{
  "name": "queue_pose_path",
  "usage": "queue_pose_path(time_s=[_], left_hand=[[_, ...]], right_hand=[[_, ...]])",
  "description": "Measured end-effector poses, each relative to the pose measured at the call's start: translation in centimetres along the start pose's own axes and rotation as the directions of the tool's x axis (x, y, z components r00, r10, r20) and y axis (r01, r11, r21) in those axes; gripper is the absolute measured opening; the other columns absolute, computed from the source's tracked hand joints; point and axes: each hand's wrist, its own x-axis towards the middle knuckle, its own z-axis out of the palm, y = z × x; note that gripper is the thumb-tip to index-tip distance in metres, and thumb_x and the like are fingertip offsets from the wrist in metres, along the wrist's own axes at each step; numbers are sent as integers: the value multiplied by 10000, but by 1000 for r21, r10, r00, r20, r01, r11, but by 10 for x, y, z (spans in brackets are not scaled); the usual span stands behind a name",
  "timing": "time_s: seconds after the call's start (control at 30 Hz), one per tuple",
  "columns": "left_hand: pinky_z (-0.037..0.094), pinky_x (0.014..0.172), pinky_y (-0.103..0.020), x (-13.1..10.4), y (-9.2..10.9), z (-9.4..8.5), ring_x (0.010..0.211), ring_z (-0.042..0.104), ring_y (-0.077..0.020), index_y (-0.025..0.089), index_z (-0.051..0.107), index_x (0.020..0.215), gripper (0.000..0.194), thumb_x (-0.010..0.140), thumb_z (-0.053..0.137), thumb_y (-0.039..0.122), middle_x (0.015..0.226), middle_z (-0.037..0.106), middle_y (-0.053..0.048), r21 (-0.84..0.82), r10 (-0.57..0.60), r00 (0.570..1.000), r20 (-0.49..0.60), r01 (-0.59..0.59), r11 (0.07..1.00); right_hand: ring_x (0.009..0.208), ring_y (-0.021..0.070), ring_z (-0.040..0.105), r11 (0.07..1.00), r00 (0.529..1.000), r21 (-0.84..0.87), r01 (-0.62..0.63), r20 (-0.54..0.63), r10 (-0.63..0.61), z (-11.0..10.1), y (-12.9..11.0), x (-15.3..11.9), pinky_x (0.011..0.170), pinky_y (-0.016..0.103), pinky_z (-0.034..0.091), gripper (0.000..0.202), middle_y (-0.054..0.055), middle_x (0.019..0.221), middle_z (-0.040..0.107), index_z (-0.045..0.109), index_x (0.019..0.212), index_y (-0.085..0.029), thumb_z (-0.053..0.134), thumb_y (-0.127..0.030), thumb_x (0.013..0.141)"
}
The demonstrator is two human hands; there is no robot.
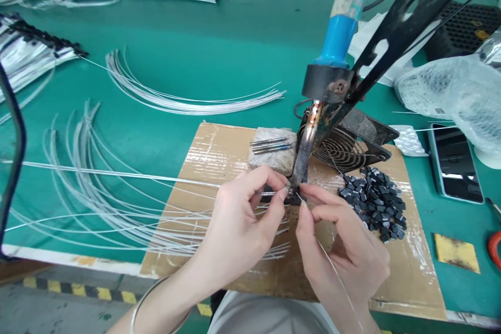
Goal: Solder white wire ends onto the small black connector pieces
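Left hand (243, 219) pinches the cable (156, 177), likely light and springy, best held near its tip; right hand (346, 237) pinches solder (332, 265).

A pair of slim white wires (136, 175) comes in nearly level from beyond the left hand (250, 219), passes behind it, and ends by its pinched thumb and forefinger; the very ends are too small to read. A thin silvery wire (332, 265) is pinched in the right hand (344, 250), its short end poking past the fingertips, the rest trailing down across the palm. Between both hands' fingertips points the darkened tip of a soldering iron (311, 125), slanting down, its blue handle well above the right hand.
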Motion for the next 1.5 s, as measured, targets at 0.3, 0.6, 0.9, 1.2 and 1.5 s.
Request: queue_pose_path(time_s=[0.3, 0.6, 0.9, 1.2, 1.5], left_hand=[[458, 602, -244, 1, -4, -1, 724, 640, -133, 198, 624, 780, 142, 909, 576, 163, 807, 715, 4, 0, 3, 1000, 13, -3, 1000], [465, 594, -215, 2, -1, -2, 686, 625, -111, 199, 617, 779, 150, 908, 564, 142, 794, 713, 16, -5, 29, 999, 43, -29, 1000], [454, 596, -260, -1, -4, -4, 730, 649, -149, 200, 632, 795, 147, 921, 562, 169, 816, 726, -10, -9, 4, 999, 53, -3, 1000], [454, 608, -275, 0, -1, -3, 793, 680, -167, 207, 623, 799, 146, 928, 566, 170, 829, 712, -8, -25, 8, 999, 41, -7, 1000], [442, 598, -282, 0, 0, -4, 801, 690, -173, 215, 630, 803, 141, 927, 571, 183, 852, 727, -8, 15, 23, 999, 22, -24, 1000]], right_hand=[[693, 83, 657, 952, 965, 165, -259, 88, 247, -17, 7, 0, 630, 179, 544, 207, -16, 869, 678, 700, 1097, -257, 496, -227, 1084], [651, 100, 606, 955, 930, 89, -284, 265, 252, -8, 5, -8, 586, 204, 500, 67, -44, 806, 634, 604, 1055, -255, 553, -214, 1039], [1174, 241, 710, 935, 955, 222, -278, 173, 243, -14, 5, -4, 998, 418, 592, 155, 77, 1258, 711, 614, 821, -227, 654, -167, 957], [1108, 249, 781, 901, 944, 287, -324, 165, 287, -10, -2, -7, 969, 406, 634, 176, 87, 1231, 790, 606, 798, -227, 676, -160, 945], [1156, 251, 761, 943, 968, 242, -227, 162, 191, -9, 2, -9, 1001, 413, 632, 159, 89, 1254, 777, 627, 853, -227, 686, -92, 916]])
